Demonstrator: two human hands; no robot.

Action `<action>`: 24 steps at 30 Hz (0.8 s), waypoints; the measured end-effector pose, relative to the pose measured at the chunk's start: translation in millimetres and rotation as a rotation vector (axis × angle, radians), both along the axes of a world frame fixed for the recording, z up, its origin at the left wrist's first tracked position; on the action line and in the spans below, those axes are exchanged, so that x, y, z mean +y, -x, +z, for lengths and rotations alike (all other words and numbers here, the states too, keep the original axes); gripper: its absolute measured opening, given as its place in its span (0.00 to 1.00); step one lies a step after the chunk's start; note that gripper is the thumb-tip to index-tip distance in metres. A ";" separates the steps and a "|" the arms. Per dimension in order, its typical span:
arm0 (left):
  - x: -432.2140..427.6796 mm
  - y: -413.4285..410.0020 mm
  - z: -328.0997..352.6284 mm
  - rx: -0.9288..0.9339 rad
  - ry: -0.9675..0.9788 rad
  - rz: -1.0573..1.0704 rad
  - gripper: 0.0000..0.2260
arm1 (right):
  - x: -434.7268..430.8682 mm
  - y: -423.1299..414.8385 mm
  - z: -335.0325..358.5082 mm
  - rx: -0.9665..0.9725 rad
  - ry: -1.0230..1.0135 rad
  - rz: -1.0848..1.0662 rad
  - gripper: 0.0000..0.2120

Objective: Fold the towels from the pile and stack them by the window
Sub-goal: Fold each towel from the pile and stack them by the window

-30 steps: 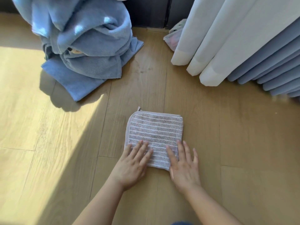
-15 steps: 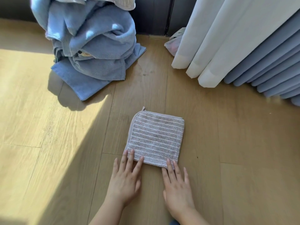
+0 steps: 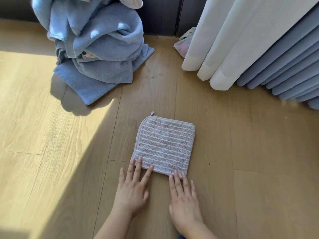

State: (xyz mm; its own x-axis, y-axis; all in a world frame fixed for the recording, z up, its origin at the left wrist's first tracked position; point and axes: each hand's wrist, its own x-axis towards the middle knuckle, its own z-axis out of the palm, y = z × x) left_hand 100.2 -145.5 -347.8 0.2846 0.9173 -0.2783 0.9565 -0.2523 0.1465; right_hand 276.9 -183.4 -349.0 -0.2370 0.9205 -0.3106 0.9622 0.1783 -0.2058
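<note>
Striped towel [image 3: 164, 146], folded square, lies on the floor [image 3: 241, 169] just ahead of both hands. Left hand [image 3: 132, 192] and right hand [image 3: 183, 200] rest flat, fingers [image 3: 139, 163] spread, holding nothing, tips touching its near edge.

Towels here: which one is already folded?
The small grey striped towel at the fingertips, a flat square; the blue towels sit crumpled in a heap.

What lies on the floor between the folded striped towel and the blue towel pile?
Nothing: in the head view, only bare wooden floor separates the striped towel from the blue towel pile.
</note>
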 end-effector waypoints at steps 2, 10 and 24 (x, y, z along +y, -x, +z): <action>4.3 -1.5 0.8 0.019 0.018 0.021 0.38 | 6.7 -2.8 -2.7 -0.023 -0.016 -0.010 0.67; 47.9 -17.7 10.4 0.104 0.239 0.084 0.28 | 67.3 -17.9 1.3 -0.078 0.086 0.031 0.35; 156.8 -29.5 35.4 0.204 0.330 0.120 0.25 | 192.2 -21.4 39.8 -0.116 0.374 0.106 0.30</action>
State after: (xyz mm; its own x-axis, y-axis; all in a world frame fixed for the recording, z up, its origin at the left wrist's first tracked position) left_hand 129.6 11.3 -312.4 0.0892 0.7926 -0.6031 0.9942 -0.1078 0.0054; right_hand 298.3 8.9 -309.2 -0.2684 0.7115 -0.6494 0.9631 0.2112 -0.1667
